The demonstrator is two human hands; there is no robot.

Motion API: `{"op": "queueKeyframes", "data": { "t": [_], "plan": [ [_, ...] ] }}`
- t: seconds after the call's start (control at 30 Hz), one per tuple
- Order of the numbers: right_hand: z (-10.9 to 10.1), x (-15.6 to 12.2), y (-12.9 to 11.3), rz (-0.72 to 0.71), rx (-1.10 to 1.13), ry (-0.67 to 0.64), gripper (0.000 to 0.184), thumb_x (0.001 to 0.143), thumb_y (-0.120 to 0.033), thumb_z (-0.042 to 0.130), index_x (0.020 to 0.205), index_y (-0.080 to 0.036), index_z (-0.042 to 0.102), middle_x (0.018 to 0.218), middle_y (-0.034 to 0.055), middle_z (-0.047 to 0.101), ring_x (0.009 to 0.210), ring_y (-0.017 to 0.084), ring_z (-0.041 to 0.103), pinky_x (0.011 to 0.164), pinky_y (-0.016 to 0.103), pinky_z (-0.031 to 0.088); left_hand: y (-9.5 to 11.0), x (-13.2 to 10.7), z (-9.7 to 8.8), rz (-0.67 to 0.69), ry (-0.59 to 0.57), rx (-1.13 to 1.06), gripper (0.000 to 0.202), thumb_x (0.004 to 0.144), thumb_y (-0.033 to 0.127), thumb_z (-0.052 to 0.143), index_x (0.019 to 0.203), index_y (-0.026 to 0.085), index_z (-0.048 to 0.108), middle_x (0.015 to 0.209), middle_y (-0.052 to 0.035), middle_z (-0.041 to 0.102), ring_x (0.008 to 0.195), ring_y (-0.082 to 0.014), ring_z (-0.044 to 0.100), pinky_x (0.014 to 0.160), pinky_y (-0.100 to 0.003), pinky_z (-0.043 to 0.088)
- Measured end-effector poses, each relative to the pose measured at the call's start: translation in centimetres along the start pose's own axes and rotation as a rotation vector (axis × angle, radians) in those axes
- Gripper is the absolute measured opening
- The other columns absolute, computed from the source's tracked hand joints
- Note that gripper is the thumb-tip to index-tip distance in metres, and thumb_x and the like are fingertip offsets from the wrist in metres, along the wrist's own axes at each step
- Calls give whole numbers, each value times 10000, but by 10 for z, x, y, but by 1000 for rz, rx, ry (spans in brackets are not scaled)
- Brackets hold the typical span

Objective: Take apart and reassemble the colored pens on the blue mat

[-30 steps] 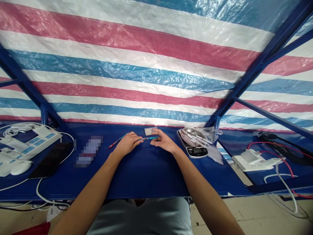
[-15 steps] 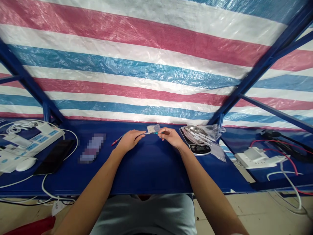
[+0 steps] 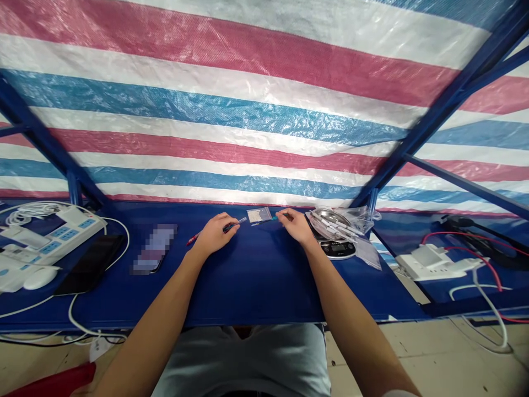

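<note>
Across the blue desk (image 3: 256, 286), my distant feed shows me a digital scale (image 3: 338, 249) at the right, then the left hand (image 3: 216, 232) and right hand (image 3: 295, 225), apart from each other. Between them I see a small clear bag (image 3: 258, 214). I make out the left hand clamped on a slim dark tube (image 3: 230, 226) with a clear tip, and the right pinching the blue end of a thin stick (image 3: 263, 222) whose length runs along the bag's near edge.

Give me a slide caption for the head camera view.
Left hand holds a clear-ended piece, right hand a slim blue-ended piece, with a small bag and digital scale nearby.
</note>
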State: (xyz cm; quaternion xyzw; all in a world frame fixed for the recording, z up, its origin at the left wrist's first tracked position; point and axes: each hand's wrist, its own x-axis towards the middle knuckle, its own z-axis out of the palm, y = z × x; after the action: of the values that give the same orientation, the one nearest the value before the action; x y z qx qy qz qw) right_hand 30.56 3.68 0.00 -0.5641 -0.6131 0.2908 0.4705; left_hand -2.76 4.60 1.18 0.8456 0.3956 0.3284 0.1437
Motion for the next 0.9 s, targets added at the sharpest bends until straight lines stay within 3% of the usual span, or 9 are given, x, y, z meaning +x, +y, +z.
{"op": "queueKeyframes", "data": {
  "t": [0.17,0.33,0.43,0.5,0.67,0.9],
  "plan": [
    [-6,3,-1,82,87,117,530,876,-718,715,959,-195,745,733,39,695,616,199,571,592,320,466,12,0,4,-20,31,-101,312,1066,446,589,1201,245,788,1194,-80,793,1090,-260,746,1005,-406,565],
    [0,-6,-10,-98,-229,265,383,982,-565,647,969,-195,745,805,84,748,702,248,659,741,381,513,17,1,6,-63,13,-148,295,1052,452,615,1151,240,796,1152,-61,809,980,-236,750,914,-372,579],
    [5,-10,-15,-164,-222,296,338,999,-519,636,1003,-197,738,949,112,782,803,264,698,816,399,530,16,0,9,-73,4,-163,299,1046,457,625,1153,235,796,1108,-55,808,850,-208,719,813,-350,573],
    [10,-10,-17,-143,-82,240,365,983,-558,662,1013,-201,734,992,109,783,824,253,698,797,382,542,16,0,11,-74,-2,-194,301,1036,456,646,1168,232,796,1103,-54,807,809,-195,703,780,-340,571],
    [28,-13,-24,-13,256,-65,481,855,-651,802,1035,-210,729,884,53,744,673,183,632,601,308,501,18,0,12,-48,-47,-225,322,1023,476,664,1175,229,805,1099,-70,806,792,-194,706,773,-340,585],
    [33,-22,-34,-49,291,-226,403,851,-565,843,1049,-223,764,923,37,738,662,152,598,624,313,532,22,-1,11,17,-87,-200,291,1052,439,629,1191,261,814,1082,-61,794,801,-189,705,763,-329,573]
  ]
}}
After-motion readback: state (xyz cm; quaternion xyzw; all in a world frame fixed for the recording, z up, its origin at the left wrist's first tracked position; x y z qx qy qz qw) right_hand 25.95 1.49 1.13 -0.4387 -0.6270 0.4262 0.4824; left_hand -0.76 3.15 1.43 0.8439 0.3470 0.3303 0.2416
